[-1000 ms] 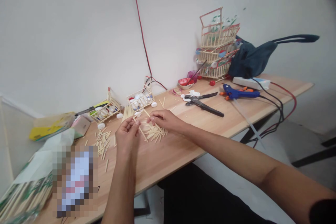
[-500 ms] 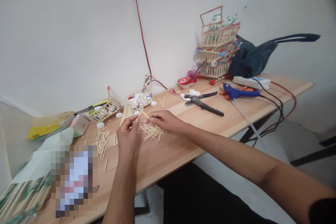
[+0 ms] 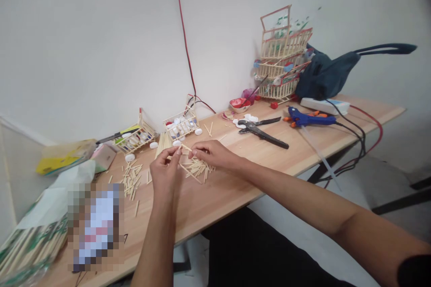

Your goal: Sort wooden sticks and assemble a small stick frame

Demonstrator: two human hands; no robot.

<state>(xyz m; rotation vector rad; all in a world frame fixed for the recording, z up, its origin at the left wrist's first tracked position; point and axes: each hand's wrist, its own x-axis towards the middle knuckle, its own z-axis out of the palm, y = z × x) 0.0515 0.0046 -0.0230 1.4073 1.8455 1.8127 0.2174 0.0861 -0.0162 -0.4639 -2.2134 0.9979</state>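
Note:
My left hand (image 3: 164, 171) is closed in a pinch, thumb against fingers, on a short wooden stick whose tip barely shows. Facing it, my right hand (image 3: 213, 153) grips another short wooden stick (image 3: 186, 147) that points toward my left fingertips. Whether the two sticks touch is too small to tell. Below my right hand lies a loose pile of cut sticks (image 3: 199, 171) on the wooden table. More short pieces (image 3: 132, 179) are scattered left of my left hand. A bundle of longer sticks (image 3: 163, 143) lies just behind my left fingers.
Two small stick-built carts (image 3: 136, 138) stand along the wall, the second cart (image 3: 182, 126) nearer the middle. Black-handled cutters (image 3: 261, 131), a red-stained bowl (image 3: 239, 106) and a blue glue gun (image 3: 310, 118) lie rightward. Stacked carts (image 3: 278, 67) and a dark bag (image 3: 326, 74) stand behind.
The view has shifted slightly. My hands stay almost in place, still pinching, and less of the stick in my left fingers shows.

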